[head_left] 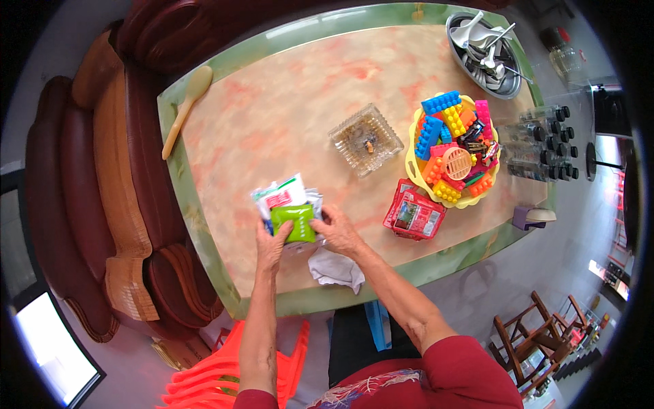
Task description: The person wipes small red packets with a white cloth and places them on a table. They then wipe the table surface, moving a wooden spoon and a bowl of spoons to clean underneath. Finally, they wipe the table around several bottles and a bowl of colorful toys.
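Both my hands are closed on a small stack of flat packets near the table's front left part. On top lies a green packet (293, 223), with a white packet with red and green print (281, 195) sticking out behind it. My left hand (270, 244) grips the left side, its thumb on the green packet. The right side is held by my right hand (336, 230), fingers at the packet's edge. Just below the stack, a crumpled white cloth (336, 268) lies on the table. What lies under the top packets is mostly hidden.
On the marbled table (272, 88) stand a square glass ashtray (366, 140), a yellow basket (413, 161) of toy bricks, a red package (415, 211), and a metal bowl (470, 75) of spoons. A wooden spoon (186, 111) lies left; several bottles (541, 143) stand right.
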Motion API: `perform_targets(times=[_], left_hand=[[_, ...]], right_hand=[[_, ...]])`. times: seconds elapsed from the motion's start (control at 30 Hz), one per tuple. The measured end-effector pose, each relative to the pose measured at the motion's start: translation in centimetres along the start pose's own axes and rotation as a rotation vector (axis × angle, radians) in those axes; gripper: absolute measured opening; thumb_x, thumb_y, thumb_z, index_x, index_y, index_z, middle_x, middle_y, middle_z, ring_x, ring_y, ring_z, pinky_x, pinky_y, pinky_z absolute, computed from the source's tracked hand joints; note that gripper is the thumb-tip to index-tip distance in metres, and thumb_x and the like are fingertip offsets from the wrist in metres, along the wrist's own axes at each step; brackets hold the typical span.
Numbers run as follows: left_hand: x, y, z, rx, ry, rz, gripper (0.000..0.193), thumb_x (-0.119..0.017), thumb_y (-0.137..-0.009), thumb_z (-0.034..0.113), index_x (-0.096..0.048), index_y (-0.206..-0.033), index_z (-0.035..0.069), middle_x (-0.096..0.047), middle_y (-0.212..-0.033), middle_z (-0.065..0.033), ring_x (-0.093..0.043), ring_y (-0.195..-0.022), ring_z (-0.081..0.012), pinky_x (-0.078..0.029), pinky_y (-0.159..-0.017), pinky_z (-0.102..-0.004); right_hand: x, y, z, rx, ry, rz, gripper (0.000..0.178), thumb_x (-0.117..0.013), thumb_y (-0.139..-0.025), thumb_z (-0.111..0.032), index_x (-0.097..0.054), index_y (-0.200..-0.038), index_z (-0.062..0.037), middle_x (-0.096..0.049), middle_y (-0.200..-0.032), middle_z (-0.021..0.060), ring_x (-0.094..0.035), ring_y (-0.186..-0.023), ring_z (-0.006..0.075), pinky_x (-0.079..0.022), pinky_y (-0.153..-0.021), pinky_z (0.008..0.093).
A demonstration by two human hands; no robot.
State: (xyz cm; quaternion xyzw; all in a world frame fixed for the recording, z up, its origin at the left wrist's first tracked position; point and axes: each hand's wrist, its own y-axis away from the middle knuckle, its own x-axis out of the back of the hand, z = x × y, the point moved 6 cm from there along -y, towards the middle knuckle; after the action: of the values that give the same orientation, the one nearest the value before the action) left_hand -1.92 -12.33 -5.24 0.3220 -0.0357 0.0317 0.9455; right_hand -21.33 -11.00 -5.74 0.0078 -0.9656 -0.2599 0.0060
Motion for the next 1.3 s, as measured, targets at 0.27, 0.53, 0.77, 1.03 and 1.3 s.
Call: perform_targets(times=[0.27,0.53,0.77,1.03,1.3], left_hand=[[-7.5,-1.8,-0.2,-0.047,-0.140,-0.001,0.092,-0.082,-0.072,0.037,-0.031,-0.138,-0.002,-0.034,-0.133,-0.0180,-0.040,-0.122,-0.0267,-0.039,-0.101,-0.0376],[-10.4,0.8,-0.1,-0.051,-0.211,0.066,0.094,-0.077,-0.074,0.045,-0.029,-0.139,-0.003,-0.034,-0.132,-0.0220,-0.035,-0.125,-0.0339,-0.031,-0.105,-0.0434],[-11.2,0.6,-0.9,-0.054,-0.224,0.140,0.097,-0.076,-0.071,0.051,-0.031,-0.136,-0.005,-0.037,-0.127,-0.0260,-0.035,-0.122,-0.0369,-0.028,-0.105,-0.0441],[-1.6,4.7,-1.9,-0.183,-0.337,0.547,0.084,-0.063,-0.083,0.048,-0.027,-0.142,0.000,-0.031,-0.137,-0.0287,-0.027,-0.129,-0.0417,-0.017,-0.109,-0.0508],[16.9,6.2,-4.6,-0.201,-0.992,0.917,0.066,-0.056,-0.089,0.036,-0.030,-0.143,0.008,-0.030,-0.141,-0.0237,-0.028,-0.131,-0.0407,-0.024,-0.107,-0.0524]], right_hand=[[7.4,-0.5,-0.8,-0.032,-0.070,0.196,0.038,-0.068,-0.078,-0.025,-0.063,-0.102,0.0036,-0.055,-0.093,0.0139,-0.055,-0.085,0.0223,-0.046,-0.075,0.0337],[8.0,2.1,-2.7,-0.031,0.395,0.461,0.054,-0.060,-0.085,-0.020,-0.042,-0.129,0.0084,-0.056,-0.112,0.0271,-0.053,-0.104,0.0396,-0.041,-0.091,0.0458],[6.8,7.7,-9.4,0.416,0.618,0.535,0.064,-0.064,-0.079,-0.011,-0.038,-0.134,0.0073,-0.041,-0.133,0.0249,-0.040,-0.122,0.0407,-0.032,-0.103,0.0488],[-1.1,13.2,-2.5,0.619,0.844,-0.117,0.058,-0.072,-0.069,-0.016,-0.055,-0.125,-0.0205,-0.046,-0.128,0.0118,-0.043,-0.115,0.0314,-0.037,-0.091,0.0440],[-9.8,13.6,2.5,1.059,1.136,-0.365,0.047,-0.050,-0.083,-0.017,-0.049,-0.128,-0.0294,-0.048,-0.128,0.0027,-0.045,-0.108,0.0224,-0.041,-0.087,0.0357]])
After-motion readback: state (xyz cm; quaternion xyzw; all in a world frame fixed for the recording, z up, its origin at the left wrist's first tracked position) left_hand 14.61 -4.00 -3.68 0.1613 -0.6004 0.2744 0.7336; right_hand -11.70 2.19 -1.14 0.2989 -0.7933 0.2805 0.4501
